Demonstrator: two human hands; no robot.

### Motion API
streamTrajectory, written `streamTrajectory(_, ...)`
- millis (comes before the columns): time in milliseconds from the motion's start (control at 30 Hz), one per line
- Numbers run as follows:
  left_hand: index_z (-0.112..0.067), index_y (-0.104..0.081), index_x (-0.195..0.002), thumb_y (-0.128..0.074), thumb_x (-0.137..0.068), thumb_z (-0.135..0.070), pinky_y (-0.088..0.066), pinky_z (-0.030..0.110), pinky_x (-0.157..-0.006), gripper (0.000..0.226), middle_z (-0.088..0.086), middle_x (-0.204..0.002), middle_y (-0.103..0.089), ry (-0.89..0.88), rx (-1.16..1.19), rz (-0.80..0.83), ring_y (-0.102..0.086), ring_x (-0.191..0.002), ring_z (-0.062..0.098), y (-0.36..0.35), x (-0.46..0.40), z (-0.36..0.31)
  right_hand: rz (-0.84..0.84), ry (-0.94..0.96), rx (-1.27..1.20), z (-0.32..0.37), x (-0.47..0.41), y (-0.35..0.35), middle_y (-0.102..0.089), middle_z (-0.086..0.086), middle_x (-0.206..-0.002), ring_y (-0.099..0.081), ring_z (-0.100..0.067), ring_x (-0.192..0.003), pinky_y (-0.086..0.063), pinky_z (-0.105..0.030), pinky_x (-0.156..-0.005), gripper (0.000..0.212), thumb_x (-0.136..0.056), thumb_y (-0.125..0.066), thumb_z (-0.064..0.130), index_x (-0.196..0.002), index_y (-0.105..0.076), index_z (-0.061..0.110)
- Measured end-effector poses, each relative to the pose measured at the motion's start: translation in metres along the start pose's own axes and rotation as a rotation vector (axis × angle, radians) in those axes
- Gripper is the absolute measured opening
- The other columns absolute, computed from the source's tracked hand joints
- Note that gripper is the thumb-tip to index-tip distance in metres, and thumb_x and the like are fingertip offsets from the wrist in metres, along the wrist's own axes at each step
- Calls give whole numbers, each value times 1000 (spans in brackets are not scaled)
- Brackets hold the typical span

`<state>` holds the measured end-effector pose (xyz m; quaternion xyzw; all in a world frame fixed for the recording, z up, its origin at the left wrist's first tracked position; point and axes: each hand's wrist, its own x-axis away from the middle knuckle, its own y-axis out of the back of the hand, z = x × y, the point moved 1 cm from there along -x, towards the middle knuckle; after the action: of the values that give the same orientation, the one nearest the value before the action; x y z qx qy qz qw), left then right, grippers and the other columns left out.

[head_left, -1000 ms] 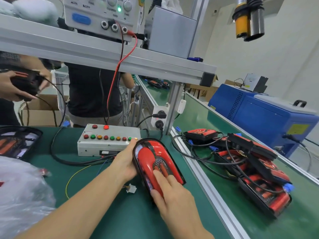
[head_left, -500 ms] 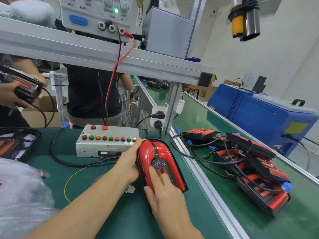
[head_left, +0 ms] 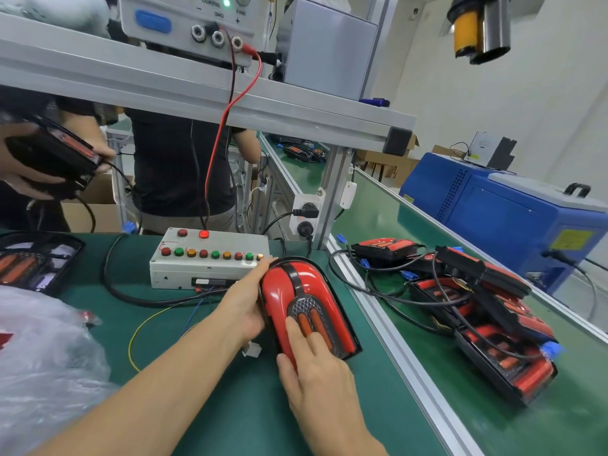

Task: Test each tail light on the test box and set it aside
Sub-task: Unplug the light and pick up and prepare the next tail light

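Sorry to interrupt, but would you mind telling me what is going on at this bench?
A person is handling a red tail light lying on the green mat beside the test box. The left hand grips its side, and the right hand rests fingers on the lens. More tail lights lie piled to the right.

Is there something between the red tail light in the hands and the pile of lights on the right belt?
Only the aluminium rail between the two green surfaces; the tail light, held by the left hand and right hand, must cross it. Loose black cables lie before the pile.
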<state>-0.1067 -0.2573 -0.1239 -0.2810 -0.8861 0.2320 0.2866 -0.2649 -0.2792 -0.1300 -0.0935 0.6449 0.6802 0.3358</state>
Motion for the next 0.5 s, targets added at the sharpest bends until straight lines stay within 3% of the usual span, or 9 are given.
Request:
streamTrajectory(67, -14, -72, -99, -60, -89, -42, -55, 47, -81, 32, 15, -97, -73, -3, -18, 16, -69, -90, 32, -1, 1, 0, 49, 0, -37, -3, 1, 1, -68, -2, -87, -64, -17, -54, -46, -23, -41, 46, -79, -68, 29, -122, -68, 13)
streamTrajectory(167, -18, -73, -93, -57, -92, -41, -56, 40, -71, 29, 12, -90, -75, -45, -32, 27, -71, -76, 26, -3, 2, -1, 84, -34, -54, -7, -2, 6, -61, -6, -111, -66, -26, -79, -51, -34, -60, 47, -98, -52, 33, -143, -48, 21)
streamTrajectory(233, -19, -74, -90, -57, -92, -41, -56, 38, -69, 28, 11, -89, -75, -64, -41, 21, -71, -75, 24, -4, 3, -2, 135, -29, -12, -8, -4, 10, -64, -4, -94, -64, -21, -62, -46, -27, -46, 43, -90, -64, 31, -130, -62, 17)
streamTrajectory(300, -21, -74, -92, -57, -92, -42, -56, 39, -72, 27, 11, -90, -75, -71, -65, 7, -71, -82, 26, -6, 4, -2, 61, -4, 35, -7, -2, 10, -65, -2, -80, -59, -17, -47, -39, -22, -35, 42, -75, -81, 28, -114, -72, 14)
streamTrajectory(433, -23, -75, -92, -58, -91, -44, -56, 38, -69, 27, 10, -90, -75, -76, -73, 9, -71, -79, 25, -6, 5, -1, 24, 34, 12, -5, 0, 6, -68, -2, -88, -64, -17, -55, -43, -21, -38, 42, -79, -72, 28, -117, -70, 11)
streamTrajectory(500, -23, -75, -89, -59, -89, -45, -56, 38, -69, 28, 11, -89, -75, -69, -72, 6, -71, -76, 25, -4, 5, -1, 28, 52, 24, -4, -1, 1, -70, -3, -91, -68, -18, -62, -46, -21, -40, 46, -76, -78, 26, -118, -69, 9)
